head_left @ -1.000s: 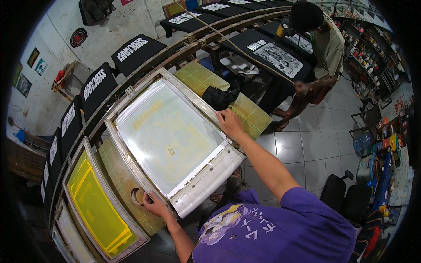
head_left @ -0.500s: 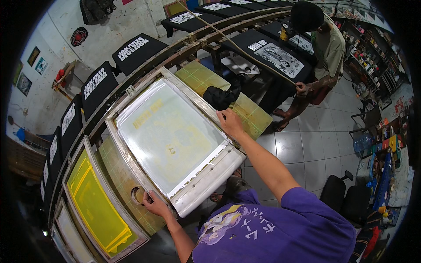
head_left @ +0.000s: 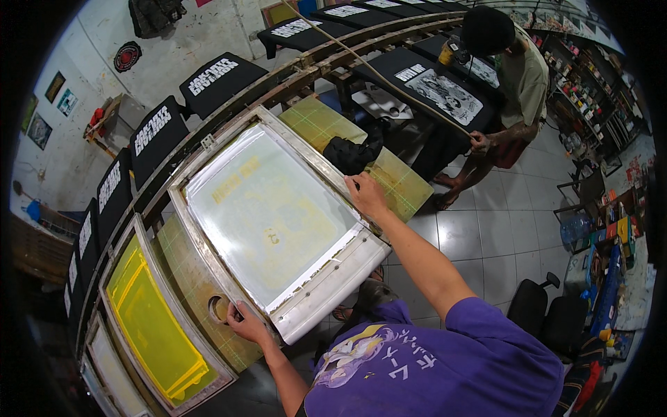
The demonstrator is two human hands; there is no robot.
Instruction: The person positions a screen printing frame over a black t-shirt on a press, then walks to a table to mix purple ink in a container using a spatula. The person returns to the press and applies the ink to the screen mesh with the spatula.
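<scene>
In front of me lies a screen-printing frame [head_left: 189, 215], metal-edged, with a pale mesh bordered by shiny tape and faint yellowish marks on it. My right hand [head_left: 368, 197] is closed on its right edge. Lower down, my left hand [head_left: 244, 322] grips the opposite edge near the front corner, its fingers partly hidden. Close beside the left hand, a roll of tape [head_left: 212, 314] rests on the greenish board [head_left: 182, 254] with grid lines. A crumpled black cloth [head_left: 351, 154] lies beyond my right hand on another gridded board [head_left: 406, 191].
Left of the frame is a second screen with yellow mesh [head_left: 149, 316]. A curved metal rail [head_left: 240, 104] runs behind, with several printed black shirts [head_left: 156, 132] along it. At right, another person [head_left: 524, 83] holds a yellow tool [head_left: 447, 54] over a printed shirt and a long pole [head_left: 410, 99].
My hands and the frame stay in place. The other person's yellow tool has shifted slightly over the printed shirts.
</scene>
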